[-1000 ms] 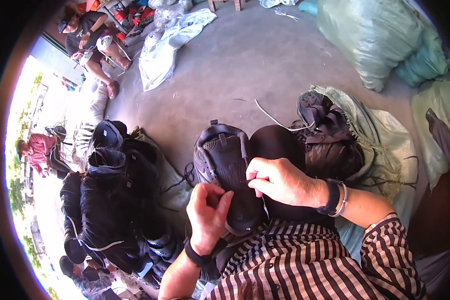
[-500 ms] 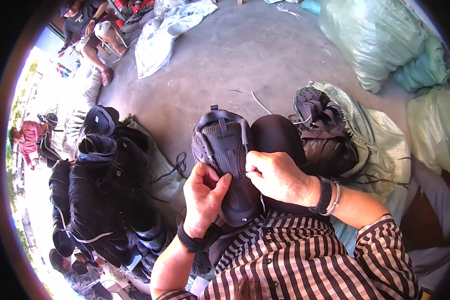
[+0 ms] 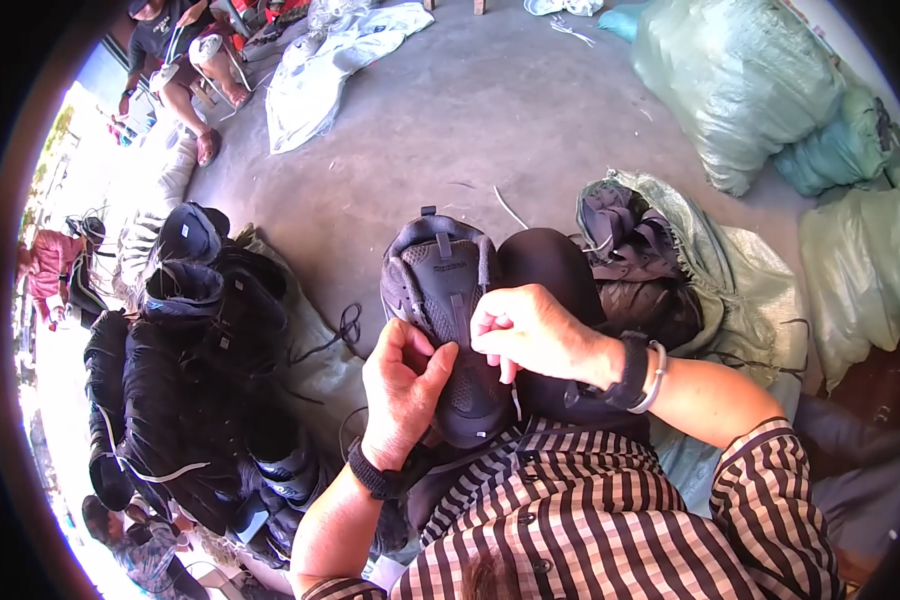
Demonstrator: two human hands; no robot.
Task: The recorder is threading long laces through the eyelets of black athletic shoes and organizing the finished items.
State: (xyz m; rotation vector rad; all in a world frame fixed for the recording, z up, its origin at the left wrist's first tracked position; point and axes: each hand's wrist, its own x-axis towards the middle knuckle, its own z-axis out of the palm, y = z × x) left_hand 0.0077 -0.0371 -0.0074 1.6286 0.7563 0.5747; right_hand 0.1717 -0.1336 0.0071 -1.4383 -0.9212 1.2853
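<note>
A black sneaker (image 3: 438,268) rests on my lap with its heel pointing away from me and its toe near my shirt. My left hand (image 3: 402,385) is closed on the shoe's left edge, thumb and bent fingers by the eyelet rows. Over the right side of the tongue, my right hand (image 3: 545,335) is closed in a pinch. What its fingertips hold is too small to make out. A thin pale-tipped cord end (image 3: 516,402) hangs beside the toe, below my right hand.
Many black shoes (image 3: 185,380) are piled at my left. On my right, an open woven sack (image 3: 740,275) holds dark shoe pieces (image 3: 638,240). Large stuffed bags (image 3: 735,90) stand at far right. A seated person (image 3: 175,60) is at far left, near a white sheet (image 3: 325,75).
My right hand has shifted slightly left over the tongue, its wrist turning and its fingers moving off the shoe's right edge. My left hand stays at the left edge.
</note>
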